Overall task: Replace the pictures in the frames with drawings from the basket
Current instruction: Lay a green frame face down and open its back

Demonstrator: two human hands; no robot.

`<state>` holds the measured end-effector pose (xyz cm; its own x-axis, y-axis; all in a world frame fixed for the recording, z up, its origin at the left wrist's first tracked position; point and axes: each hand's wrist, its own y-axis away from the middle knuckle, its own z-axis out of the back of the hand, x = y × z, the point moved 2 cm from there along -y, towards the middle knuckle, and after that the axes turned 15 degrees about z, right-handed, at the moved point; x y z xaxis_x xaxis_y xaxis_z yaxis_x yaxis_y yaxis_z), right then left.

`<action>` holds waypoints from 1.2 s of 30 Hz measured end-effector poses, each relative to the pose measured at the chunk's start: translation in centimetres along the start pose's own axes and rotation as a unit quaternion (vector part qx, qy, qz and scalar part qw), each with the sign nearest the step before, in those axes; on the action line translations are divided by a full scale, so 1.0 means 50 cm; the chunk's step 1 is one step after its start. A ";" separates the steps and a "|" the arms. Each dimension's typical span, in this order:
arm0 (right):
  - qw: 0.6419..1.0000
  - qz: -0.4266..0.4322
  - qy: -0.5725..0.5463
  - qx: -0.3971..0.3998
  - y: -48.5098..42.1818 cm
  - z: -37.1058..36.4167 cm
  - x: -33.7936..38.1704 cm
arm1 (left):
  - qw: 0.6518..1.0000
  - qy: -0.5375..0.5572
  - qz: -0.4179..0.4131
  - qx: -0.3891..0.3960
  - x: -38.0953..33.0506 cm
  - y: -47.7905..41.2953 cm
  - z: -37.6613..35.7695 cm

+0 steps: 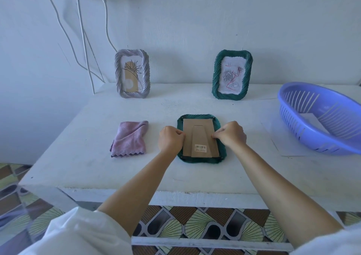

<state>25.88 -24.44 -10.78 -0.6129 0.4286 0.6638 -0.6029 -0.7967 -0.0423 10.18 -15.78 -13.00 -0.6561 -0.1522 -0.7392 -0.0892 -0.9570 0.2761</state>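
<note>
- A green face-down frame [197,116] lies flat mid-desk, its brown backing board [201,135] up, with bare desk [78,137] between it and the near edge.
- The left hand [170,138] sits at the board's left edge, its fingers [180,134] curled tight and pressed together there. The knuckles hide what they pinch.
- The right hand [231,135] mirrors it on the right edge, with its fingers [215,135] pinching at the seam of board and frame.
- A pink cloth [130,138] lies just left of the frame, apart from it.
- At the back edge, against the wall, stand a grey frame [132,74] and an upright green frame [232,74], well apart, with open desk between them.
- The purple basket [320,118] sits tilted at the right, cut off by the picture's edge. A pale sheet [310,121] shows inside, but what is drawn on it cannot be made out.
- A loose paper [283,147] lies partly under the basket.
</note>
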 end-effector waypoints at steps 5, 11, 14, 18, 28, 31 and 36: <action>1.000 -0.011 0.017 -0.013 0.000 -0.004 0.006 | 1.000 0.006 0.012 0.000 -0.005 0.002 -0.003; 0.998 -0.036 0.027 -0.033 -0.002 -0.008 0.003 | 1.000 0.019 0.017 0.002 -0.009 0.008 0.002; 0.998 -0.043 0.037 -0.025 -0.002 -0.010 0.000 | 1.000 0.014 0.020 0.004 -0.009 0.010 0.002; 0.999 -0.041 0.028 -0.019 -0.005 -0.015 -0.003 | 0.999 0.020 0.025 0.006 -0.010 0.015 0.000; 0.998 -0.056 -0.023 -0.017 -0.004 -0.007 0.000 | 0.998 0.048 0.046 0.002 -0.013 0.022 0.005; 0.997 -0.060 -0.037 -0.019 -0.002 -0.003 0.001 | 0.996 0.067 0.058 0.002 -0.013 0.024 0.008; 0.997 -0.059 -0.047 -0.024 0.001 0.002 0.003 | 0.996 0.077 0.051 -0.003 -0.017 0.029 0.006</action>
<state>25.81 -24.44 -10.61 -0.4865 0.4748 0.7334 -0.6938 -0.7202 0.0059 10.39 -16.96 -11.78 -0.5388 -0.2845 -0.7929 -0.0231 -0.9359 0.3516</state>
